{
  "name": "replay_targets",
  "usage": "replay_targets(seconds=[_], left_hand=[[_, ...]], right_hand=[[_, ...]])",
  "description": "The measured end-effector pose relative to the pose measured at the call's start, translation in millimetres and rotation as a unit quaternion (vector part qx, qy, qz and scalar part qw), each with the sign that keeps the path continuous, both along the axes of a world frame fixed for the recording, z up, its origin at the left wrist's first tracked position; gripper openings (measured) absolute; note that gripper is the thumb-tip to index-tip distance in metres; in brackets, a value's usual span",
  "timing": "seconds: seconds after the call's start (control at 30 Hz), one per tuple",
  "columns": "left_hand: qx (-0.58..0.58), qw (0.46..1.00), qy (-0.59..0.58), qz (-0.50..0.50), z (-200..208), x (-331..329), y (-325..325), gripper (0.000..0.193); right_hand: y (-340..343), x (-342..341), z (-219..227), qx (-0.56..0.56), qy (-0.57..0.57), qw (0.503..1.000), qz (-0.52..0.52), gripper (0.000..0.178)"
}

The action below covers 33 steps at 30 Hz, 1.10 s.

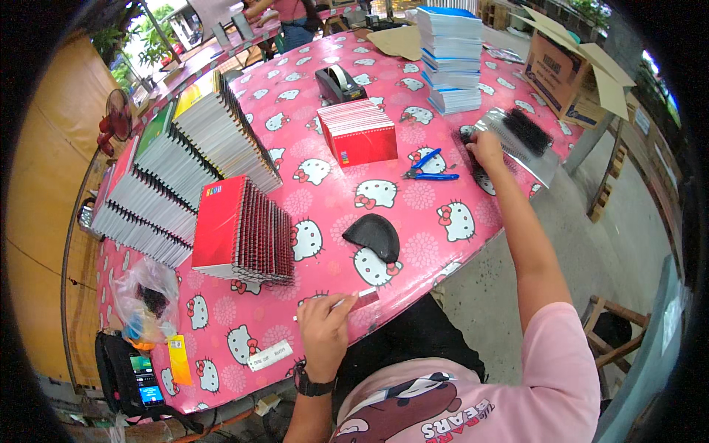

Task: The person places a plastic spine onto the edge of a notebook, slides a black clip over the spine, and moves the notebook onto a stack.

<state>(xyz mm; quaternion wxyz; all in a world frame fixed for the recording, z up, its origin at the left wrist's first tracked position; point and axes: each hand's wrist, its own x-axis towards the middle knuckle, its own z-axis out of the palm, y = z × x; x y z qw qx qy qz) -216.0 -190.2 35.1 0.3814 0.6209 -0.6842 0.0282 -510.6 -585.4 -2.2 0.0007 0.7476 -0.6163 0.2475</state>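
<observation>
My left hand (325,334), with a dark watch on the wrist, is closed at the table's near edge. Its fingers pinch a thin, white-edged booklet (365,298), mostly hidden under the hand. My right arm stretches to the far right, where my right hand (485,150) has its fingers drawn together among black binding coils (481,176). More black coils (526,131) lie on a clear plastic sheet (543,165) beside it. Blue-handled cutters (436,176) rest left of that hand. A black half-round pad (375,234) sits beyond my left hand.
Red spiral notebooks (262,240) and taller stacks of bound books (159,196) fill the left. A red-covered pile (360,136), a tape dispenser (340,83) and a blue-and-white book stack (452,63) stand farther back. An open carton (557,77) is at far right; a phone (146,380) lies near left.
</observation>
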Motion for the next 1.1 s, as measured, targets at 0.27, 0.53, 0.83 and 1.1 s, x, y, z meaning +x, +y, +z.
replay_targets(seconds=[0.27, 0.53, 0.83, 1.1], left_hand=[[-0.012, 0.999, 0.011, 0.030, -1.2, -6.4, -2.2, 0.026], [0.005, 0.999, 0.019, 0.035, -1.0, 5.9, -3.6, 0.021], [0.019, 0.999, 0.022, 0.025, -0.9, 3.4, -4.5, 0.021], [0.006, 0.999, 0.033, 0.019, -2.8, 5.6, -4.2, 0.018]], right_hand=[[-4.0, -6.2, 37.0, -0.029, -0.092, 0.995, -0.015, 0.027], [170.3, 77.1, 78.5, 0.134, -0.277, 0.913, 0.269, 0.031], [263.4, 112.4, 49.0, 0.312, -0.288, 0.776, 0.466, 0.023], [258.3, 113.9, 48.7, 0.281, -0.213, 0.772, 0.529, 0.017]])
